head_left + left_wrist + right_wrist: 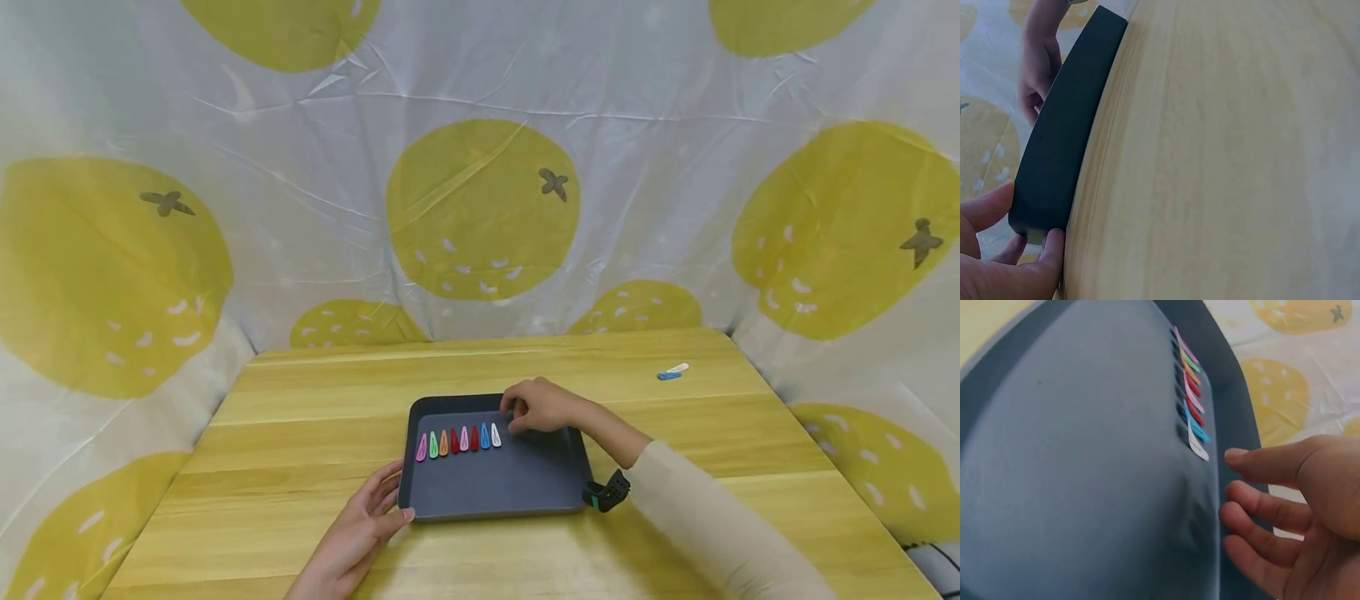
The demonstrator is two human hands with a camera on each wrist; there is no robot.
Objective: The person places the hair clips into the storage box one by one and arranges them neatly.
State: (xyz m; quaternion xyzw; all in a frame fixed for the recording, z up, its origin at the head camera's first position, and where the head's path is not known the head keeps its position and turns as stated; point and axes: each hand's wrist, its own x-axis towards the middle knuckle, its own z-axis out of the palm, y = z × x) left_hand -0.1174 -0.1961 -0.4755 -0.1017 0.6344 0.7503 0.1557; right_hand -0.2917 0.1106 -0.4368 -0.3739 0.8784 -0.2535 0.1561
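A dark grey tray (495, 487) rests on the wooden table. My left hand (365, 523) grips its near left corner, thumb at the rim and fingers along the side; the left wrist view shows the tray's outer wall (1063, 134) between thumb and fingers. Inside the tray, several coloured snap hair clips stand side by side in a row, from a purple clip (422, 447) at the left to a white clip (496, 435) at the right. Over the tray's far right part hovers my right hand (546, 405). In the right wrist view its loosely bent fingers (1260, 506) hold nothing, apart from the white clip.
A blue hair clip (669, 376) and a pale clip (678, 367) lie together on the table (720, 433) at the far right. A black strap device (607, 492) is on the right wrist. Fruit-patterned cloth (480, 208) hangs behind the table and at both sides.
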